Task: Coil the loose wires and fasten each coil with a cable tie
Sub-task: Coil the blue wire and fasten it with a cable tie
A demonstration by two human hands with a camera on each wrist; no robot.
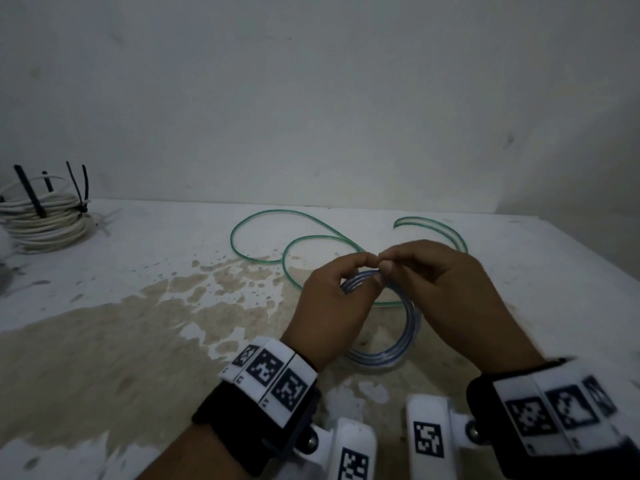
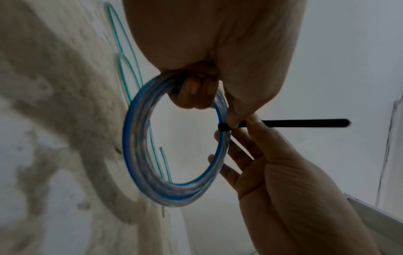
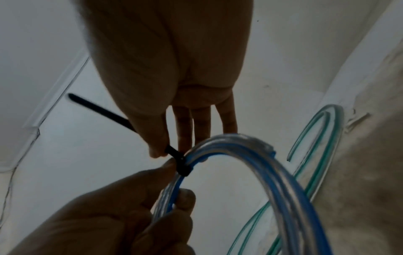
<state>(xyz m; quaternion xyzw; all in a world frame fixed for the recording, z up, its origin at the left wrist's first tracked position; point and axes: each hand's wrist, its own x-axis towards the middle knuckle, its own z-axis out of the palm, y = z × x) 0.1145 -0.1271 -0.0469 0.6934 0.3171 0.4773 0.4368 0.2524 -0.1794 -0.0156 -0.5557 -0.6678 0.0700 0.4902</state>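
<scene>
A coil of clear tubing with a blue stripe is held just above the table. My left hand grips its top, fingers curled through the ring. A black cable tie is looped round the coil beside that grip, and its locking head sits against the tubing. My right hand pinches the tie's tail close to the head between thumb and forefinger, its other fingers straight. The tail sticks out free. A loose green-striped tube lies uncoiled behind the hands.
Stacked white cable coils bound with black ties sit at the far left against the wall. The white table carries a large brown stain at the front left. A wall closes the table's far edge.
</scene>
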